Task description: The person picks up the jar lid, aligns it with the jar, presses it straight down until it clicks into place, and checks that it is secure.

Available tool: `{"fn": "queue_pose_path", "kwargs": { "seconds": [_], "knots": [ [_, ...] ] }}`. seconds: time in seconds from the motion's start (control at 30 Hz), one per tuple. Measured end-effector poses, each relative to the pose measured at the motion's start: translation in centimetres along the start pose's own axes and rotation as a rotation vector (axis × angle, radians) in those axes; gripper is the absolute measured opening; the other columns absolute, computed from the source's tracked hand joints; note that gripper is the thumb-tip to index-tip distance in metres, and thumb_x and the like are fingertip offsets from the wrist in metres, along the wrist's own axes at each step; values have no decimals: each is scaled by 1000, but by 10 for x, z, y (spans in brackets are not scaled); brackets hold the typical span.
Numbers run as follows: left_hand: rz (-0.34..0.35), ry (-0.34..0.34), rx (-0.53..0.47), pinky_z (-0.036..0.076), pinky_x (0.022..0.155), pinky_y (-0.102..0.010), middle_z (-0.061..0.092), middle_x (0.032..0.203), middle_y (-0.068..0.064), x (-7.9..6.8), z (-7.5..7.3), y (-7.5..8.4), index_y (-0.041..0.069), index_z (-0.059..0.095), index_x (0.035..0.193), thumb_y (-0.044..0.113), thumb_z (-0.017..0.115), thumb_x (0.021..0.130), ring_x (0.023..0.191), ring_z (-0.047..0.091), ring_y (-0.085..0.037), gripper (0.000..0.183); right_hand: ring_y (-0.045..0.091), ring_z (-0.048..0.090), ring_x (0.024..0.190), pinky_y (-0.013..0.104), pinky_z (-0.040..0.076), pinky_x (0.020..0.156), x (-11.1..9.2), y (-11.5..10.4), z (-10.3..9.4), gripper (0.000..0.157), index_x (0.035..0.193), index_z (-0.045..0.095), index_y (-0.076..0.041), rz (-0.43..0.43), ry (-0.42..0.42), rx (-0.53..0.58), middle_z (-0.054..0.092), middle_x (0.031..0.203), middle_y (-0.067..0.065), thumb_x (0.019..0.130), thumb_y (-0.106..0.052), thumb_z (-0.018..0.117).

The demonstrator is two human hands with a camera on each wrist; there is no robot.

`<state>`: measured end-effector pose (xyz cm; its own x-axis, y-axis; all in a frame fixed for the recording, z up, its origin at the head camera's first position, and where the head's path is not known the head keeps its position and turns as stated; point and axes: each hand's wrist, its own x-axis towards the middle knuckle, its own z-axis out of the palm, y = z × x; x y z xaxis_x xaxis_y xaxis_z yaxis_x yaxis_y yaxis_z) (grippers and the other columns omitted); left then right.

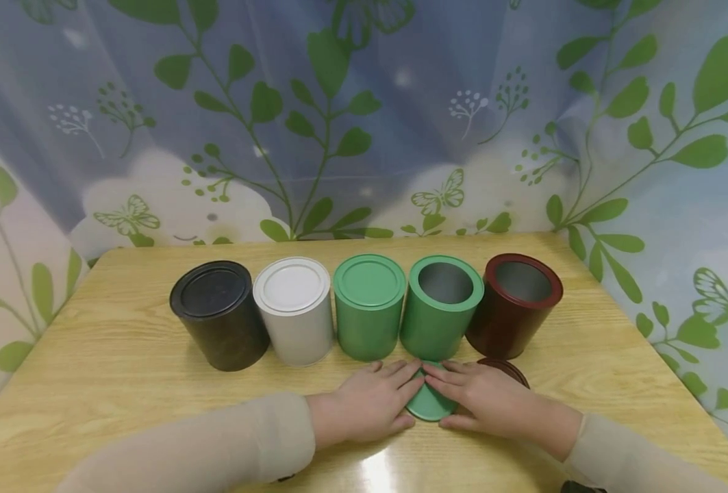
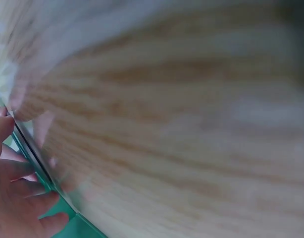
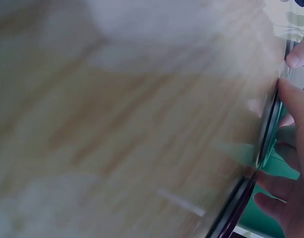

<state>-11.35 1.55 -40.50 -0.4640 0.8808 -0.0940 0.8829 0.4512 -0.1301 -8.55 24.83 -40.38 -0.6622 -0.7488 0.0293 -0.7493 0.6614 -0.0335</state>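
Note:
A round green lid (image 1: pixel 430 405) lies flat on the table in front of the cans. My left hand (image 1: pixel 371 404) rests on it from the left, fingers stretched over its far part. From the right, my right hand (image 1: pixel 494 402) does the same, and both thumbs lie near the lid's front edge. Partly under that hand is a dark red lid (image 1: pixel 507 370); its rim (image 3: pixel 236 208) also shows in the right wrist view. Right behind the fingers stands a green can (image 1: pixel 435 337) without a lid, its grey inside visible.
A lidless dark red can (image 1: pixel 500 335) stands at the row's right end. To the left stand a lidded green can (image 1: pixel 368 329), a white can (image 1: pixel 302 335) and a black can (image 1: pixel 231 342). A leaf-patterned curtain (image 1: pixel 364 137) hangs behind the wooden table (image 1: pixel 123 383).

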Motion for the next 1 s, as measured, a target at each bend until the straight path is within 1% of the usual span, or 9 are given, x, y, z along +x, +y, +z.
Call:
{"fn": "queue_pose_path", "kwargs": {
  "seconds": [0.1, 0.2, 0.3, 0.37, 0.53, 0.7, 0.93, 1.0],
  "knots": [
    [7, -1, 6, 39, 99, -37, 30, 150, -5, 2, 1, 1, 12, 35, 145, 50, 39, 97, 131, 37, -20, 61, 31, 52, 118, 43, 49, 87, 0, -1, -1, 62, 133, 53, -7, 10, -23, -2, 48, 138, 6, 90, -51, 53],
    [12, -22, 19, 40, 99, -35, 30, 150, -4, 4, 0, 2, 14, 36, 145, 49, 37, 97, 131, 38, -21, 60, 30, 52, 118, 42, 49, 86, -1, -1, -1, 60, 132, 54, -6, 10, -39, -1, 49, 137, 6, 91, -50, 52],
    [7, -54, 30, 38, 100, -33, 31, 150, -2, 6, -2, 4, 14, 36, 145, 49, 37, 98, 131, 37, -23, 58, 30, 52, 118, 41, 49, 86, 0, 0, 0, 59, 131, 55, -5, -1, -36, 13, 50, 136, 7, 92, -49, 51],
    [2, -61, 34, 38, 101, -32, 32, 149, -2, 7, -4, 5, 14, 37, 144, 48, 38, 98, 131, 38, -23, 58, 31, 52, 117, 41, 49, 86, 0, 1, -1, 58, 130, 56, -5, -9, -21, 28, 51, 134, 8, 92, -48, 52],
    [4, -50, 32, 37, 102, -32, 34, 148, -2, 7, -5, 6, 13, 38, 144, 48, 39, 98, 130, 39, -24, 58, 32, 52, 116, 42, 50, 85, -1, 2, -3, 56, 128, 57, -3, -26, 20, 61, 52, 133, 9, 91, -45, 54],
    [12, -22, 34, 37, 102, -32, 34, 147, -3, 5, -6, 5, 12, 38, 144, 48, 40, 97, 129, 39, -25, 58, 31, 54, 115, 41, 50, 84, -2, 3, -5, 55, 125, 59, -2, -53, 74, 47, 54, 130, 9, 91, -46, 54],
    [25, -32, 11, 35, 103, -33, 33, 148, -4, 5, -8, 5, 12, 36, 145, 47, 37, 98, 131, 37, -25, 57, 31, 54, 115, 42, 51, 83, -4, 1, -9, 54, 124, 60, -3, -56, 83, 44, 56, 129, 9, 91, -45, 55],
    [32, -24, 10, 35, 103, -33, 33, 148, -4, 5, -9, 5, 12, 36, 144, 46, 37, 99, 131, 37, -25, 57, 31, 54, 114, 42, 51, 83, -5, 1, -10, 55, 124, 60, -3, -55, 92, 39, 56, 129, 9, 91, -46, 54]
  ]
}}
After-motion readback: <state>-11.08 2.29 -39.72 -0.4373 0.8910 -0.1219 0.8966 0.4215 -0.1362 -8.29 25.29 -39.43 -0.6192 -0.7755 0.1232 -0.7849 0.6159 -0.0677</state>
